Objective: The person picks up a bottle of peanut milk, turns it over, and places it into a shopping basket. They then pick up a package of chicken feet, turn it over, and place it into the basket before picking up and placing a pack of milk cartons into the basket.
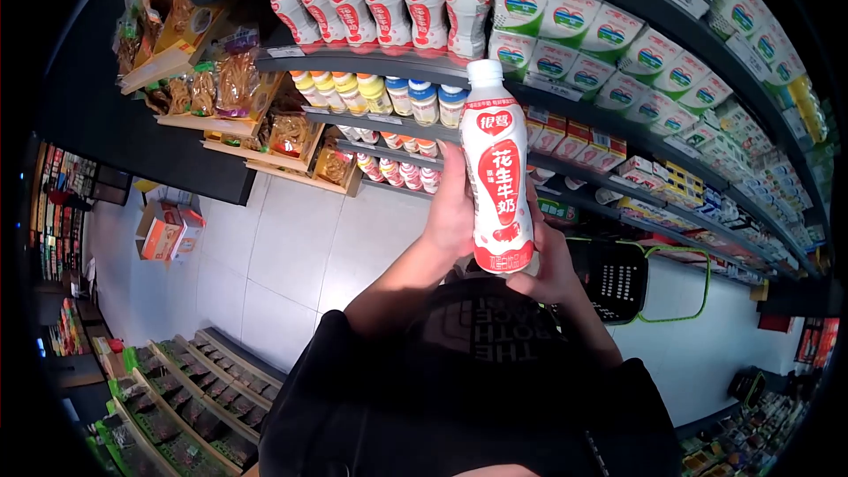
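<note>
A white and red bottle of peanut milk (497,181) with a white cap is held upright in front of me, its label facing me. My left hand (450,208) grips its left side, with the fingers mostly behind it. On the lower right side, my right hand (549,256) is wrapped around the bottle near its base. Behind the cap, a row of matching bottles (384,4) stands on the upper shelf. Several white and green milk cartons (601,26) are stacked to the right of that row.
Lower shelves hold small yellow and blue-capped bottles (371,93) and boxed drinks (574,137). A black basket (614,283) with a green handle is at my right. Bagged snacks (234,79) hang over wooden trays at left. An open cardboard box (168,230) sits on the tiled floor (274,256).
</note>
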Demonstrator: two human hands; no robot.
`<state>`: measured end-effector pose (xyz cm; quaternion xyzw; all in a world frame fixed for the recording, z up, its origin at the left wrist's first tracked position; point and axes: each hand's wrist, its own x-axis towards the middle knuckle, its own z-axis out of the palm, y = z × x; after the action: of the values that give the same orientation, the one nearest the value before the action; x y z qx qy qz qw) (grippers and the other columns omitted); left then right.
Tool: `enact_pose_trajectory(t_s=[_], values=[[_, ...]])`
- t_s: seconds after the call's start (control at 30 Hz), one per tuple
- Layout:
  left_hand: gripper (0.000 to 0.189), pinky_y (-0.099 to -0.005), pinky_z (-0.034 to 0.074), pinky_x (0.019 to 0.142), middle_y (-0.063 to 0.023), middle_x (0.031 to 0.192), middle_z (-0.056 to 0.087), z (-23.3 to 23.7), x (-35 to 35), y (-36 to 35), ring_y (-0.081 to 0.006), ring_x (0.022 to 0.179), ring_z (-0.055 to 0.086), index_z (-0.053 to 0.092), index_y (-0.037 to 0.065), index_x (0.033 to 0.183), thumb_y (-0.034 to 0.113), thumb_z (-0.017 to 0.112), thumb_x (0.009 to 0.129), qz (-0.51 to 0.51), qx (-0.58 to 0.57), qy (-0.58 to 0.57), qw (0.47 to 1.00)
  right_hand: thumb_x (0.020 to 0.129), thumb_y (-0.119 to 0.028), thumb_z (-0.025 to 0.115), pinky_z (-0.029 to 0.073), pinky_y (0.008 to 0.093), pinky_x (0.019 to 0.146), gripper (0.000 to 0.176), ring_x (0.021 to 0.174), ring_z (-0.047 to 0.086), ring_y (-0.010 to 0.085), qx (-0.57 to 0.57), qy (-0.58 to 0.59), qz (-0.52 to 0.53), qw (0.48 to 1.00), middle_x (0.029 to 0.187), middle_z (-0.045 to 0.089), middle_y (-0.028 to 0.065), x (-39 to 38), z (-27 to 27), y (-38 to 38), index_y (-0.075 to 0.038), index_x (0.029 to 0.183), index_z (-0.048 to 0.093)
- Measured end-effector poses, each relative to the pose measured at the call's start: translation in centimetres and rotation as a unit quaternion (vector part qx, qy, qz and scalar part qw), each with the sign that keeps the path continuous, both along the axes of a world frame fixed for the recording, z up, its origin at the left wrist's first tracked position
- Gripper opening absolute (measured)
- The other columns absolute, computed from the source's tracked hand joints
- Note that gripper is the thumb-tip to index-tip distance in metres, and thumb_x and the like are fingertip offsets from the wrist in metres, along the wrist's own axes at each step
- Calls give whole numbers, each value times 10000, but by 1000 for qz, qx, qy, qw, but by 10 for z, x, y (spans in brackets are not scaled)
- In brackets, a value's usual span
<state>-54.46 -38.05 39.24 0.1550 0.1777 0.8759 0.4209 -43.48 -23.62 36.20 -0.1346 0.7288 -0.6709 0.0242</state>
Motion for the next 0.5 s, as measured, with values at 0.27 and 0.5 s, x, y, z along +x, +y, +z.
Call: enact_pose_trajectory(t_s=[0.27, 0.5], values=[[475, -382, 546, 749, -149, 958, 605, -5, -48, -1, -252, 824, 646, 416, 37, 1221, 441, 453, 974, 160, -117, 111, 974, 719, -160, 745, 478, 278, 839, 497, 952, 613, 127, -72, 23, -57, 995, 1064, 638, 94, -70, -3, -9, 36, 1127, 540], [552, -293, 471, 833, -64, 1041, 587, -31, -99, -20, -121, 947, 558, 397, -1, 1274, 128, 702, 832, 198, -266, 218, 918, 736, -139, 751, 519, 289, 771, 384, 850, 657, 137, -3, 6, -97, 995, 944, 673, 76, -115, -19, -27, 6, 1051, 587]])
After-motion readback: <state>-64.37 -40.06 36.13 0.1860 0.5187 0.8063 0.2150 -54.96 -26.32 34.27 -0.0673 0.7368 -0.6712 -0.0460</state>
